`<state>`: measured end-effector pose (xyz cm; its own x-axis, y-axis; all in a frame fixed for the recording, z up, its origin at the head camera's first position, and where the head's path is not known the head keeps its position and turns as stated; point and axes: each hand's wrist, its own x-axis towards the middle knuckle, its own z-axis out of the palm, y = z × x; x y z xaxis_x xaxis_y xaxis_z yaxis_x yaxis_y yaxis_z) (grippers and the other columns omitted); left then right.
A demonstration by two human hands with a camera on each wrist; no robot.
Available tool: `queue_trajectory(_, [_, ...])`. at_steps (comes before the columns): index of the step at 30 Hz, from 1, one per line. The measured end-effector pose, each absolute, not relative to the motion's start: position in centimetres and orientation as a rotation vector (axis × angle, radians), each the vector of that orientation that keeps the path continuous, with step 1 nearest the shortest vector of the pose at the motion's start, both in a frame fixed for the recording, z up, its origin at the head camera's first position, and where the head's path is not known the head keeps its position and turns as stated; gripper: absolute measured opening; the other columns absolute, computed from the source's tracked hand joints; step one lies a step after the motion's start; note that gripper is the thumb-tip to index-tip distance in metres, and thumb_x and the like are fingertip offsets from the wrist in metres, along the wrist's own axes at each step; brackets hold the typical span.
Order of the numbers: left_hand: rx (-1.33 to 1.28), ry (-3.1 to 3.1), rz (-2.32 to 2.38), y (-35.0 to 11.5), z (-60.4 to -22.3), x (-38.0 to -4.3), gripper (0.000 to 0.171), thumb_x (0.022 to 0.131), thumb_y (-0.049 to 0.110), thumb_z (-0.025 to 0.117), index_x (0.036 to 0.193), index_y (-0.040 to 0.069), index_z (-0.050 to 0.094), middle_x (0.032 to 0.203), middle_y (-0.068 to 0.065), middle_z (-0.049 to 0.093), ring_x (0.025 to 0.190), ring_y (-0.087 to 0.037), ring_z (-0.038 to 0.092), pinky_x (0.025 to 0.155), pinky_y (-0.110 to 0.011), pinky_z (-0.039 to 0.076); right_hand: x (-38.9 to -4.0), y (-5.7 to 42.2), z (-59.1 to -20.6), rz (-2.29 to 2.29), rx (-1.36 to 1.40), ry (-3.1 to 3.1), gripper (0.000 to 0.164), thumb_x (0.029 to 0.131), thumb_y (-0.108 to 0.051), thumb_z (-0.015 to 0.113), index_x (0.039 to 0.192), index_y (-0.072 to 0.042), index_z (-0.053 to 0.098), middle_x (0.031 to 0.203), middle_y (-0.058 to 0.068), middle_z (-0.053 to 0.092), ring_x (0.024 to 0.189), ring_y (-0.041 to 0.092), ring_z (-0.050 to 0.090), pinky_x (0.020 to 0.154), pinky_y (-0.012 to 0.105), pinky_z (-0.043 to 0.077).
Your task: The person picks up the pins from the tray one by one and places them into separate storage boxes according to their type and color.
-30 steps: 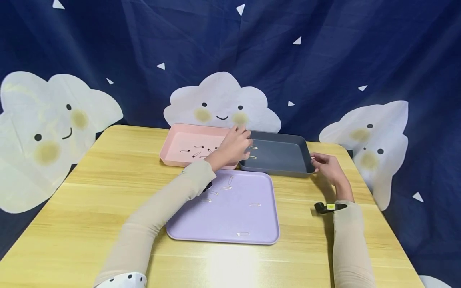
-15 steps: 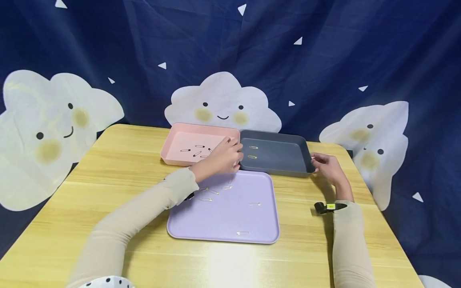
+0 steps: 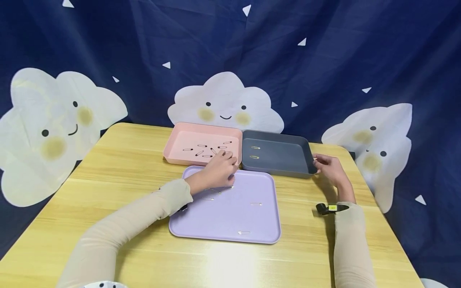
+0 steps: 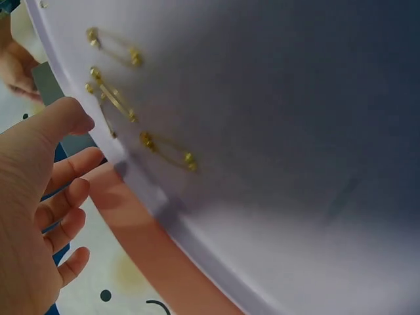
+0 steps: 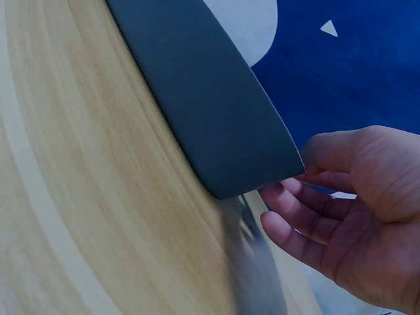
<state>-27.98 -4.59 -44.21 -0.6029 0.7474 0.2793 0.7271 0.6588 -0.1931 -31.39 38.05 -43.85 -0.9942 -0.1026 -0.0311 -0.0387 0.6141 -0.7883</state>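
Observation:
My left hand point(image 3: 217, 168) hovers over the far edge of the lilac tray point(image 3: 223, 224), fingers loosely bent. In the left wrist view its thumb and fingertips stand apart, with nothing between them. Several gold safety pins point(image 4: 115, 102) lie on the lilac tray near that hand. Two paler ones, a safety pin point(image 3: 256, 204) at right and a safety pin point(image 3: 243, 232) near the front, lie farther off. My right hand point(image 5: 374, 203) grips the right end of the dark grey tray point(image 5: 210, 98) by its rim; some fingers are hidden behind the wall.
Several black safety pins point(image 3: 202, 145) lie in the pink tray point(image 3: 180, 138), at the back left. The grey tray beside it holds two gold safety pins point(image 3: 254, 157). All trays stand on a wooden table point(image 3: 119, 184), before a blue cloud-patterned curtain point(image 3: 201, 40).
My left hand has moved from above the border of the pink and grey trays, back and down toward the lilac tray. My right hand stays at the grey tray. The view has shifted slightly.

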Motion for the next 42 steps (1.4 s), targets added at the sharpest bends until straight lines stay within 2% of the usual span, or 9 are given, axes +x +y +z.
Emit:
queue_trajectory(6, [-1.169, -2.579, 0.082, -4.5, -44.9, -27.6, 0.029, 0.080, 0.037, 0.074, 0.094, 0.011, 0.073, 0.097, -0.004, 0.067, 0.103, -0.028, 0.057, 0.092, -0.046, 0.043, -31.3, 38.2, -43.9, -1.357, -0.117, 2.748, 0.046, 0.104, -0.011, 0.053, 0.144, 0.012, 0.048, 0.125, 0.035, 0.057, 0.068, 0.003, 0.060, 0.064, 0.020, 0.054])
queue_trajectory(14, [-1.191, -2.585, 0.040, -4.2, -45.0, -27.2, 0.022, 0.079, 0.035, 0.074, 0.067, 0.018, 0.068, 0.093, 0.001, 0.066, 0.093, -0.023, 0.053, 0.087, -0.041, 0.041, -31.3, 38.1, -43.9, -1.358, -0.120, 2.760, 0.045, 0.103, -0.010, 0.054, 0.142, 0.012, 0.050, 0.122, 0.034, 0.058, 0.067, 0.002, 0.059, 0.063, 0.020, 0.054])
queue_trajectory(23, [-1.262, -2.668, -0.080, -3.4, -44.6, -27.1, 0.009, 0.075, 0.024, 0.076, 0.068, 0.022, 0.071, 0.087, 0.005, 0.065, 0.090, -0.019, 0.052, 0.088, -0.040, 0.042, -31.4, 38.0, -43.5, -1.354, -0.104, 2.745, 0.046, 0.104, -0.008, 0.052, 0.144, 0.013, 0.047, 0.124, 0.035, 0.057, 0.068, 0.003, 0.059, 0.064, 0.021, 0.055])
queue_trajectory(28, [-1.284, -2.715, -0.104, -3.0, -44.3, -27.2, 0.012, 0.073, 0.020, 0.078, 0.064, 0.023, 0.070, 0.084, 0.007, 0.065, 0.089, -0.017, 0.052, 0.088, -0.040, 0.043, -30.6, 37.2, -42.3, -1.368, -0.094, 2.719, 0.045, 0.103, -0.004, 0.051, 0.143, 0.016, 0.046, 0.123, 0.037, 0.056, 0.067, 0.005, 0.060, 0.064, 0.023, 0.056])
queue_trajectory(34, [-1.317, -2.704, -0.067, -2.7, -44.1, -27.5, 0.012, 0.072, 0.021, 0.080, 0.064, 0.025, 0.072, 0.084, 0.008, 0.065, 0.093, -0.017, 0.054, 0.084, -0.036, 0.041, -31.7, 38.3, -44.0, -1.352, -0.096, 2.737, 0.046, 0.105, -0.009, 0.051, 0.145, 0.013, 0.046, 0.124, 0.033, 0.057, 0.068, 0.003, 0.059, 0.064, 0.021, 0.055])
queue_trajectory(42, [-1.365, -2.718, -0.054, -2.4, -43.7, -27.8, 0.013, 0.071, 0.020, 0.081, 0.064, 0.025, 0.072, 0.083, 0.009, 0.065, 0.094, -0.017, 0.056, 0.084, -0.035, 0.039, -31.8, 38.3, -44.0, -1.362, -0.079, 2.724, 0.045, 0.104, -0.006, 0.049, 0.145, 0.014, 0.046, 0.127, 0.037, 0.055, 0.070, 0.002, 0.058, 0.065, 0.021, 0.056])
